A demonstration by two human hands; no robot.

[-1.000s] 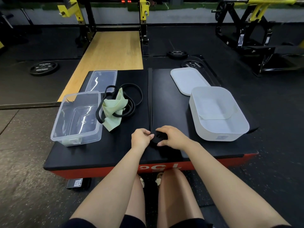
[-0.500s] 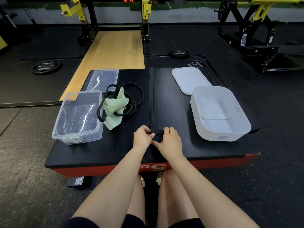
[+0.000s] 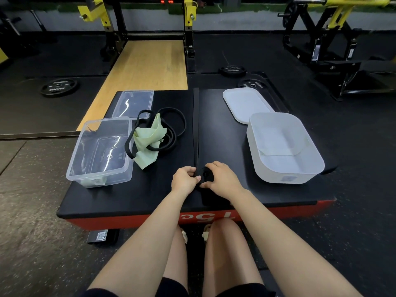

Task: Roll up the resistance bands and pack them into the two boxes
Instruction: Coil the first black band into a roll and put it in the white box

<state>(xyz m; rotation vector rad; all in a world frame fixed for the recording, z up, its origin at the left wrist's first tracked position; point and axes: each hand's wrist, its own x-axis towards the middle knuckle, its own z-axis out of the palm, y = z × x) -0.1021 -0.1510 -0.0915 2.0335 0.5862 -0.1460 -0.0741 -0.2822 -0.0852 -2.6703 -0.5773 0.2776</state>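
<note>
Both forearms reach forward over black platform (image 3: 150, 189). Left hand (image 3: 184, 179) and right hand (image 3: 222, 179) meet at near centre, fingers pinching black rolled band (image 3: 206, 176) on platform seam. Unrolled black and green bands (image 3: 154, 133) lie beside clear box (image 3: 100, 153); white box (image 3: 285, 146) at right. Red platform edge shows upside-down "15c"; weight plate (image 3: 59, 87) lettering too small to read.

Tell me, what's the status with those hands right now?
Left hand and right hand both gripping a black band roll. Clear box, white box open. Path unobstructed.
</note>
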